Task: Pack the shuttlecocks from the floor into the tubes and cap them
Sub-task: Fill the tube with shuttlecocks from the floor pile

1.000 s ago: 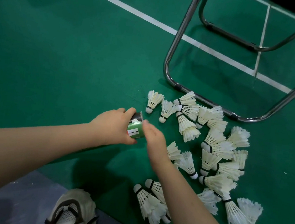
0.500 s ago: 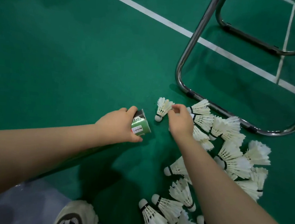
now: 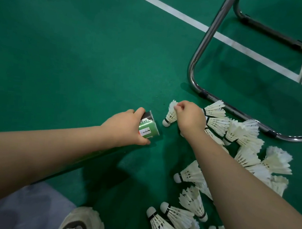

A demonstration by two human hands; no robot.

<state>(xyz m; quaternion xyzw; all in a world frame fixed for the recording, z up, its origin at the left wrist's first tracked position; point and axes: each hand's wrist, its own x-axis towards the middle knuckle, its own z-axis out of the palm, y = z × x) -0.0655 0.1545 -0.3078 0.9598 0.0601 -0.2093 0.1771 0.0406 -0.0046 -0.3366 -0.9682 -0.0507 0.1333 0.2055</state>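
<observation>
The right hand (image 3: 189,119) has been moved from the tube (image 3: 148,128) to a shuttlecock (image 3: 170,116) on the floor (image 3: 79,54), its feather rim pinched by curled fingers. The tube is gripped by the left hand (image 3: 125,126); pick-up is judged underway, and cork-first alignment with its mouth is needed next.

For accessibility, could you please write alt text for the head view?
The right hand pinches a white shuttlecock while the left hand grips a green tube. More shuttlecocks litter the green floor beside a chrome chair frame.
</observation>
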